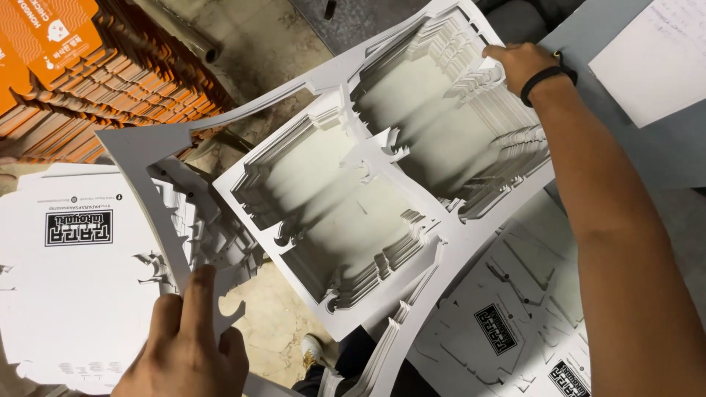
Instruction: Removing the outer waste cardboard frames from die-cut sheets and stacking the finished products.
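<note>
the left hand point(184, 345) is clamped on the near left edge of a thick stack of white die-cut waste frames point(448, 228), thumb and fingers pinching the cardboard skeleton where it curves down; the right hand point(522, 65) grips the far edge of the same stack, fingers closed over the top rim, a black band on the wrist

the stack is held up in the air between the two hands, well above the floor point(272, 323), bowed and sagging in the middle. it shows two large openings with stepped, notched edges where the box shapes are already out, so the separating looks done for this bundle; what seems left is only getting rid of the skeleton itself, which is not yet set down anywhere

the frames look thin singly but many layers deep, the cut edges fanned so that each sheet shows as a fine line; strips between the openings are narrow and floppy, and a loose tail of trim hangs down at the near side

below on the left lies a pile of white printed box blanks point(66, 279), apart from the frames; another pile of printed blanks point(515, 331) lies at the lower right under the right arm. stacked orange cartons point(81, 81) fill the far left corner, and a sheet of paper point(654, 59) lies on a grey surface at the far right
</note>
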